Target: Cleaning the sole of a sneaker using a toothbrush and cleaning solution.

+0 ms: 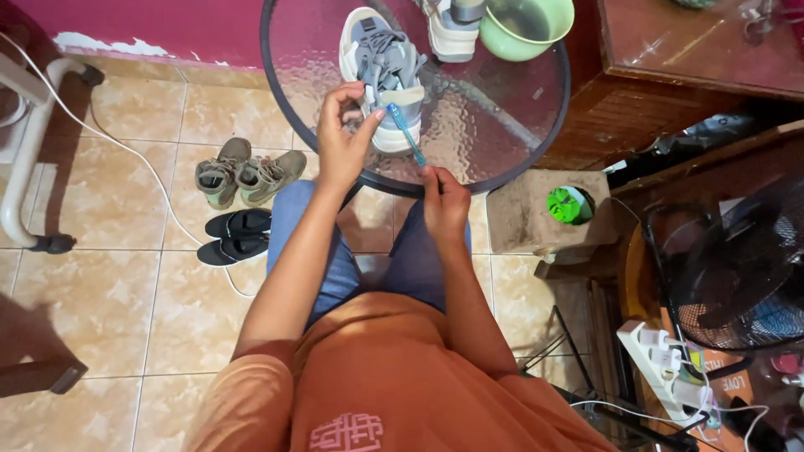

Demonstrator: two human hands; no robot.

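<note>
1. Left hand (339, 142): raised over the near edge of the round glass table (536, 109). Fingers curl toward the heel of the grey-and-white sneaker (381, 71), with thumb and fingertips at the heel end. Whether they pinch the heel or only touch it cannot be told; the hand covers the contact area.
2. Right hand (444, 201): closed around the lower end of the blue toothbrush (408, 136). The handle end is hidden inside the fist.
3. Blue toothbrush: tilted, its upper end lying against the heel of the grey-and-white sneaker. The bristles are too small to make out.
4. Grey-and-white sneaker: rests on the glass table, heel toward the person, laces loose. Its toe is partly cut off by the top edge of the view.
5. Second sneaker (455, 29): stands on the table beside the first; only its lower part is in view.
6. Green bowl (526, 25): on the table, just beside the second sneaker, cut off at the top. Contents are unclear.
7. Floor, left of the person's knees: a pair of olive shoes (247, 172) and a pair of black shoes (236, 236), near each other.
8. Right side: a black fan (745, 268) is partly cut off by the frame edge; a white power strip (666, 368) lies below it.
</note>
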